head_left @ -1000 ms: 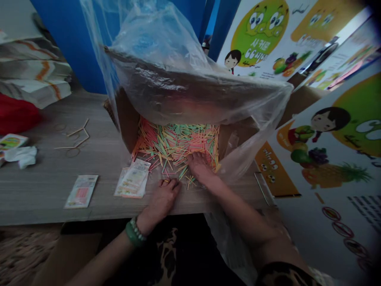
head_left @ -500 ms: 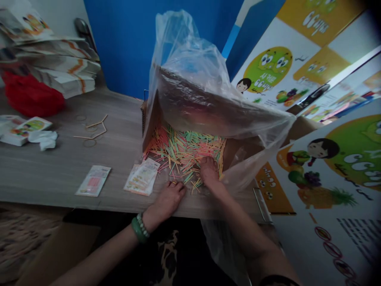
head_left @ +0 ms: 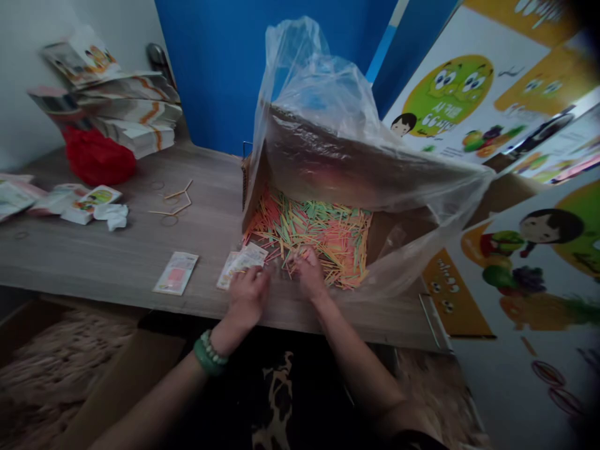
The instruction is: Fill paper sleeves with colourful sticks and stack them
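A heap of thin coloured sticks point(head_left: 323, 232), pink, green and orange, fills an open cardboard box point(head_left: 391, 228) lined with a clear plastic bag point(head_left: 328, 106). My right hand point(head_left: 307, 273) rests at the front edge of the heap, fingers curled onto a few sticks. My left hand point(head_left: 247, 292), with green and white bead bracelets at the wrist, lies on the table beside a small stack of printed paper packets point(head_left: 240, 262), fingers bent and touching them. What those fingers hold is hidden.
A single paper packet point(head_left: 176, 274) lies left on the wooden table point(head_left: 94, 256). Rubber bands and bare sticks point(head_left: 173, 203) lie farther back. Stacked printed sheets point(head_left: 126, 106), a red bag point(head_left: 97, 159) and loose packets point(head_left: 89, 203) sit at far left. Cartoon-printed boards point(head_left: 515, 206) stand on the right.
The camera view has shifted, so the table sits further right. Both hands moved left along the box front; my left hand reached the packet stack and my right hand pulled back from the heap.
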### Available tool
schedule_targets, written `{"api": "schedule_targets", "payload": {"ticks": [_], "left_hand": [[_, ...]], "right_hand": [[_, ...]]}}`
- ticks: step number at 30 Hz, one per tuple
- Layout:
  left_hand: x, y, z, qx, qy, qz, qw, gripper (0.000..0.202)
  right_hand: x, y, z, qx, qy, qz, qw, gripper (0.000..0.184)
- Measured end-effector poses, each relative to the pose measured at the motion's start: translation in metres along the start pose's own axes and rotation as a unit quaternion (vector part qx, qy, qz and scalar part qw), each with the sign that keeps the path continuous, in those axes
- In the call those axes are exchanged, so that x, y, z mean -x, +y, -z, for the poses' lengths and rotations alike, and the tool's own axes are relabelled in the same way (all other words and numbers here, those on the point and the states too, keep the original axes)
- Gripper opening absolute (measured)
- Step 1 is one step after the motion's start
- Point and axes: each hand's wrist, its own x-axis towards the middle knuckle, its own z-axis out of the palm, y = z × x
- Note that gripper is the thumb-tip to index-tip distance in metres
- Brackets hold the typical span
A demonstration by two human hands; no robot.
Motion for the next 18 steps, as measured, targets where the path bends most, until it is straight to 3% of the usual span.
{"api": "schedule_targets", "payload": {"ticks": [3,6,9,12,16,18], "left_hand": [[-0.016,-0.022,0.017,-0.068,0.028,0.129,0.989,0.038],[-0.033,-0.034,0.024,-0.103,-0.013,0.168,0.98,0.049],[-0.041,-0.039,0.022,-0.101,-0.032,0.178,0.978,0.042],[-0.042,-0.042,0.016,-0.092,0.005,0.18,0.979,0.034],[-0.041,-0.046,0.014,-0.074,0.046,0.176,0.981,0.024],[-0.041,-0.048,0.017,-0.058,0.069,0.172,0.981,0.018]], "right_hand": [[0.016,0.008,-0.021,0.101,-0.081,0.003,0.992,0.009],[0.018,0.008,-0.023,0.185,-0.147,0.02,0.972,0.018],[0.009,0.0,-0.013,0.273,-0.102,0.002,0.956,0.023],[-0.005,-0.009,-0.007,0.397,-0.045,-0.067,0.914,0.027],[-0.019,-0.014,-0.02,0.509,-0.092,-0.163,0.84,0.034],[-0.024,-0.013,-0.031,0.531,-0.111,-0.182,0.82,0.035]]}}
